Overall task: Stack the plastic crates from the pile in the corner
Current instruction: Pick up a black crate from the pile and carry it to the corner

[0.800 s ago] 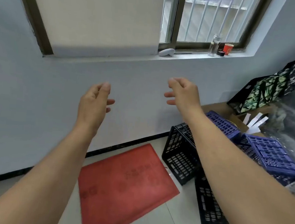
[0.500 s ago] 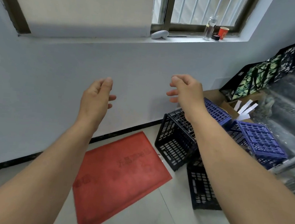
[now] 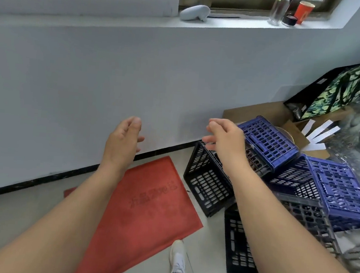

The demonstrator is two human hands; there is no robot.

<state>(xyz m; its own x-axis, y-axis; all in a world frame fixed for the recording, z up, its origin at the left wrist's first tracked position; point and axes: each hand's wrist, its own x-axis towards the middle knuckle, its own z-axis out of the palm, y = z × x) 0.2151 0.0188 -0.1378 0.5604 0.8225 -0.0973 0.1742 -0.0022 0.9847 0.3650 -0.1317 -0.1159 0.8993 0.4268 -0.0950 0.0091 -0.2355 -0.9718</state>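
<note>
A jumbled pile of plastic crates lies on the floor at the right, against the wall. A black crate (image 3: 208,186) is tipped on its side at the pile's left, and a second black crate (image 3: 239,248) lies in front of it. Behind them sit a blue crate (image 3: 267,142) on top and another blue crate (image 3: 342,189) further right. My right hand (image 3: 226,140) hovers open just above the tipped black crate's upper edge, touching nothing. Held out over the floor to the left, my left hand (image 3: 123,142) is open and holds nothing.
A red mat (image 3: 146,216) lies on the tiled floor left of the pile. Cardboard (image 3: 255,111) and a patterned bag (image 3: 340,89) lean at the back right. The window sill (image 3: 228,24) carries a bottle, a red cup and a white object. My shoe (image 3: 178,258) shows below.
The view has tilted down and drawn closer to the crates. Both hands have lowered, and my right hand now hangs over the tipped black crate.
</note>
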